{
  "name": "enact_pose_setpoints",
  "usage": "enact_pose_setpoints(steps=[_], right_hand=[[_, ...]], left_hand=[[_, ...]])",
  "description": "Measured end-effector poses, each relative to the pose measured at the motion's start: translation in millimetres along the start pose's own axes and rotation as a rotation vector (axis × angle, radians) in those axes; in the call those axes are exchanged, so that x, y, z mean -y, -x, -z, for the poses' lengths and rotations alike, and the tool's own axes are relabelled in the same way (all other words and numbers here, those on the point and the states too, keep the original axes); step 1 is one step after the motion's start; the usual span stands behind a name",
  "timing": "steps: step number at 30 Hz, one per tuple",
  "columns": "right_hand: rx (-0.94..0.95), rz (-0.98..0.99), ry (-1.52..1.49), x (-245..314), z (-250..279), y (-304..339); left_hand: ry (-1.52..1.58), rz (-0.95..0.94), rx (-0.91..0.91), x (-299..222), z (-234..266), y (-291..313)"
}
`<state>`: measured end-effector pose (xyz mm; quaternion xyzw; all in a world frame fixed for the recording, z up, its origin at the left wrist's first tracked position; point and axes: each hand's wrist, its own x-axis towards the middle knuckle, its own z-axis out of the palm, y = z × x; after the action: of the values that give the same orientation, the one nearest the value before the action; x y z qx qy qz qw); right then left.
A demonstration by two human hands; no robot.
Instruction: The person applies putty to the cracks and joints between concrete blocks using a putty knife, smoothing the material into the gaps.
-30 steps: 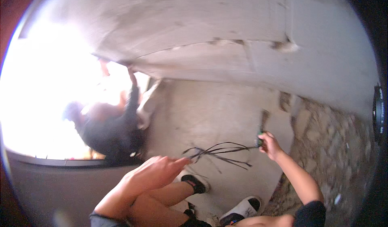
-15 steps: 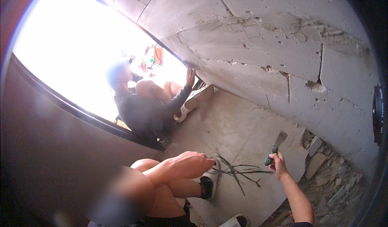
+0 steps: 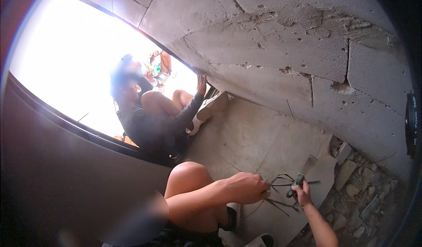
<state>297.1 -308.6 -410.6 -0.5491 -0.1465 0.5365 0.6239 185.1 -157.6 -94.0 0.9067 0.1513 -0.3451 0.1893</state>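
Note:
My left hand [image 3: 248, 188] is closed at the fingertips on a bundle of thin dark strands [image 3: 280, 184], which look like wires or narrow strips; I cannot tell which. In my right hand [image 3: 303, 195] is a putty knife, its black and green handle [image 3: 297, 184] wrapped by my fingers. The flat blade [image 3: 310, 162] points away toward the wall. Some strands run to the handle and show beyond its far side, while others droop below it. Whether my right fingers also grip any strands is hidden.
Another person [image 3: 151, 119] sits in the bright doorway, one hand against the block wall [image 3: 272, 80]. Broken rubble [image 3: 351, 194] lies along the right edge of the grey floor slab [image 3: 246, 132]. My bent knee [image 3: 189, 176] is under my left forearm.
My left hand has moved right with the strands, close to the putty knife. My right hand has lowered slightly, and the handle now overlaps the strands. The seated person's head has turned.

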Motion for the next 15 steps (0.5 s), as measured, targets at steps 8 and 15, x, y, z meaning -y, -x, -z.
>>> enact_pose_setpoints(steps=[8,15], right_hand=[[-0.015,0.06,0.079,45,14,26],[-0.148,0.085,0.061,88,1,65]], left_hand=[[-0.221,-0.185,0.13,16,0,-36],[-0.427,-0.566,-0.282,32,-16,-59]])
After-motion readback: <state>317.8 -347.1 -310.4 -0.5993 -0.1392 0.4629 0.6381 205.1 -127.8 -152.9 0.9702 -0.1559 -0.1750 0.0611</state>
